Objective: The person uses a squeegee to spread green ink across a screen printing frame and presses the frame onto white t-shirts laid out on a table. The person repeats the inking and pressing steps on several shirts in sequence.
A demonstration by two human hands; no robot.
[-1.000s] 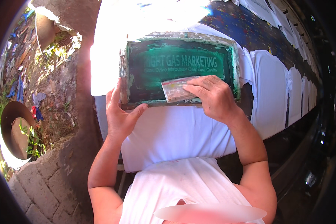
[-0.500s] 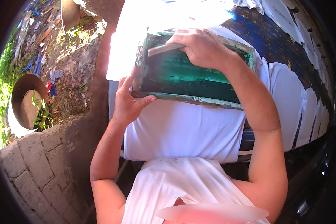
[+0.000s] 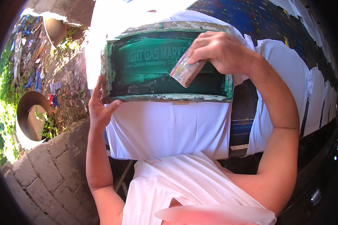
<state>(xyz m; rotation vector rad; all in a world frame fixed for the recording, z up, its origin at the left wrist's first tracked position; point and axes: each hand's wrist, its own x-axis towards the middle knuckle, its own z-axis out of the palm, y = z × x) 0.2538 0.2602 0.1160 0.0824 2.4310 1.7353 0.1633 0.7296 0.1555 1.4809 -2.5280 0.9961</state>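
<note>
A wooden screen-printing frame [image 3: 169, 98] with a green mesh lies on white cloth [image 3: 169, 127], its rim crusted with dried paint. Pale lettering shows through the mesh, and dark green ink lies along the near side. At the near left corner, my left hand [image 3: 101, 112] grips the frame, thumb along the front edge and fingers up the side. My right hand [image 3: 223, 52] is closed around a squeegee [image 3: 187, 71], a flat wooden piece with a reddish edge, tilted over the right half of the mesh. Whether its lower edge touches the mesh, I cannot tell.
More white cloths [image 3: 279, 75] lie in a row to the right on a long dark blue, paint-spattered table [image 3: 244, 22]. Left of it is a block ledge [image 3: 45, 172], with a round container [image 3: 24, 116] and littered ground beyond. Strong sunlight washes out the far cloth.
My right hand has moved the squeegee to the right and turned it from nearly level to slanted, uncovering the lettering. The view has shifted; my left hand keeps the same corner.
</note>
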